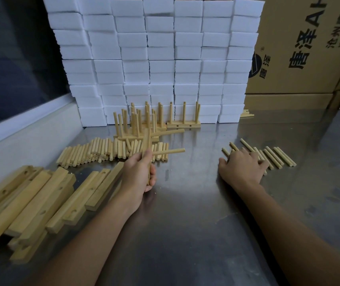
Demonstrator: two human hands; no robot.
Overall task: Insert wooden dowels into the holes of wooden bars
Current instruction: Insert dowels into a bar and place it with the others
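Note:
My left hand (139, 174) grips a wooden bar (146, 143) held on end above the steel table, with two dowels (170, 151) sticking out of it to the right. My right hand (242, 165) lies palm down over a small row of loose dowels (276, 156) on the right, fingers spread across them; whether it pinches one is hidden. A big heap of dowels (103, 150) lies behind my left hand. Bare bars with holes (41, 205) are piled at the lower left. Finished bars with upright dowels (183, 120) stand at the back.
A wall of stacked white foam blocks (154, 58) closes off the back of the table. Cardboard boxes (301, 48) stand at the back right, with a few sticks (246, 114) at their foot. A white ledge (26, 124) runs along the left edge.

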